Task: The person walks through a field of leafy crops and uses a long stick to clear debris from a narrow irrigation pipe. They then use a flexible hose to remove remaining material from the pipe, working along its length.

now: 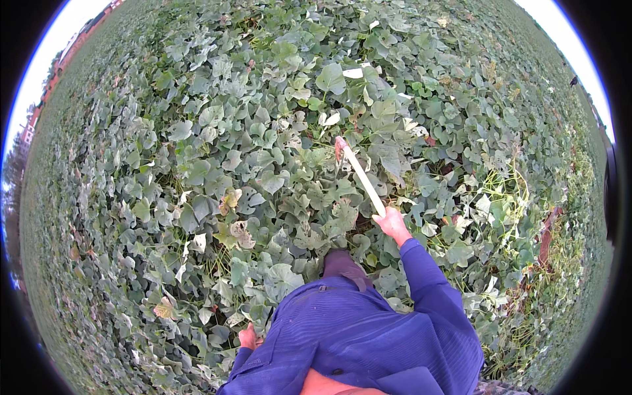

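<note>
My right hand [393, 226] is closed round the lower end of a pale, straight handle, held out ahead of my body over the leaves. This sickle-like hand tool [363, 176] has a short rusty-red head at its far end; the head's exact shape is hard to make out against the foliage. Low on the left, beside my blue jacket, hangs my left hand [247, 336], one finger stretched up and apart, with nothing visible in it. Broad green vine leaves [283, 181] lie beneath both hands and the tool.
Dense leafy vines cover the ground all around, some leaves yellowed or holed. My dark trouser leg [343, 263] stands among them. Bare reddish-brown soil [546, 240] and pale exposed stems [503, 197] show at the right. Buildings and trees line the far left edge.
</note>
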Available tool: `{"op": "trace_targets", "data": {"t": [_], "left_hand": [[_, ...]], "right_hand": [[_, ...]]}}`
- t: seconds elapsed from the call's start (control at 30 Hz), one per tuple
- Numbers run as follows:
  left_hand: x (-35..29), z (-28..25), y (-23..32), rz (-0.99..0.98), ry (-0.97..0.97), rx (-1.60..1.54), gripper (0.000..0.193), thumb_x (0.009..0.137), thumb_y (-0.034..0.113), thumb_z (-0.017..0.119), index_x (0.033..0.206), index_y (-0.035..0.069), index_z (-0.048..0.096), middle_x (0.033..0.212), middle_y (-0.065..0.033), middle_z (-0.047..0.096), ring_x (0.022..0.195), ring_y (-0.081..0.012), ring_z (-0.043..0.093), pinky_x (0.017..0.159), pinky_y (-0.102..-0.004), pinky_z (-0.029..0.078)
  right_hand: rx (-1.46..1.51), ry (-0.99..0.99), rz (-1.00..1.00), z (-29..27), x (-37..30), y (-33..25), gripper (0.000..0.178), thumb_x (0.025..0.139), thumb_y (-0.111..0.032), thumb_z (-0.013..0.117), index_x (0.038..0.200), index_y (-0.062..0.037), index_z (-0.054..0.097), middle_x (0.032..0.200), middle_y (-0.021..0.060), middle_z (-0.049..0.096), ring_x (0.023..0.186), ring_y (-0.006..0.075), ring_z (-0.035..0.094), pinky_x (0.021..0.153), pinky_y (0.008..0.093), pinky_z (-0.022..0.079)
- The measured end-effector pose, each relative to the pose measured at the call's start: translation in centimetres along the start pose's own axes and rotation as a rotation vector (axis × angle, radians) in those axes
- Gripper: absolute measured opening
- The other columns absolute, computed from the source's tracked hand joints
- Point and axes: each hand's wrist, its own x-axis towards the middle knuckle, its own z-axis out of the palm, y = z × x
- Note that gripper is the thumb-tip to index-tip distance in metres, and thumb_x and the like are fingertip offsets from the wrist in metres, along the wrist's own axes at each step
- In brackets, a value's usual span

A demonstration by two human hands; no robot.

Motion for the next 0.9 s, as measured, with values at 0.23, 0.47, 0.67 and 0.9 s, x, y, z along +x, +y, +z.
{"op": "trace_targets", "data": {"t": [0.23, 0.47, 0.67, 0.9], "left_hand": [[9.3, -6.5, 11.6, -0.549, 0.127, -0.430, 0.037, 0.094, 0.036, 0.058, 0.084, 0.001, 0.054, 0.060, -0.0116, 0.057, 0.044, -0.0289, 0.062, 0.036, -0.0411, 0.046], [16.5, -17.1, 26.0, -0.246, 0.292, -0.198, 0.050, 0.096, 0.044, 0.053, 0.069, 0.002, 0.050, 0.054, -0.0132, 0.057, 0.041, -0.0258, 0.060, 0.035, -0.0355, 0.048], [12.9, -15.5, 22.7, -0.630, 0.193, -0.353, 0.041, 0.094, 0.029, 0.049, 0.064, 0.001, 0.048, 0.051, -0.0099, 0.051, 0.039, -0.0288, 0.056, 0.034, -0.0436, 0.044], [11.9, -15.6, 21.8, 0.072, 0.023, 0.593, 0.037, 0.093, 0.031, 0.056, 0.067, 0.004, 0.057, 0.057, -0.0119, 0.059, 0.051, -0.0250, 0.059, 0.051, -0.0415, 0.047]], "right_hand": [[0.683, -0.239, 0.140, 3.1, 20.9, -13.1, 0.030, 0.086, -0.028, 0.074, 0.083, -0.0051, 0.055, 0.057, -0.0009, 0.050, 0.037, 0.0103, 0.043, 0.033, 0.0285, 0.034], [1.051, -0.163, 0.754, 5.9, 38.2, -6.3, 0.032, 0.090, -0.026, 0.071, 0.072, -0.0103, 0.050, 0.056, 0.0015, 0.049, 0.043, 0.0168, 0.048, 0.040, 0.0366, 0.039], [1.148, -0.082, 0.919, 8.0, 34.9, -6.1, 0.035, 0.091, -0.020, 0.068, 0.065, -0.0075, 0.048, 0.050, 0.0049, 0.047, 0.038, 0.0195, 0.045, 0.036, 0.0353, 0.036], [0.147, -0.047, 0.472, 10.5, 32.6, -11.6, 0.033, 0.085, -0.018, 0.064, 0.109, 0.0038, 0.061, 0.106, 0.0275, 0.066, 0.104, 0.0413, 0.064, 0.089, 0.0449, 0.052]]}}
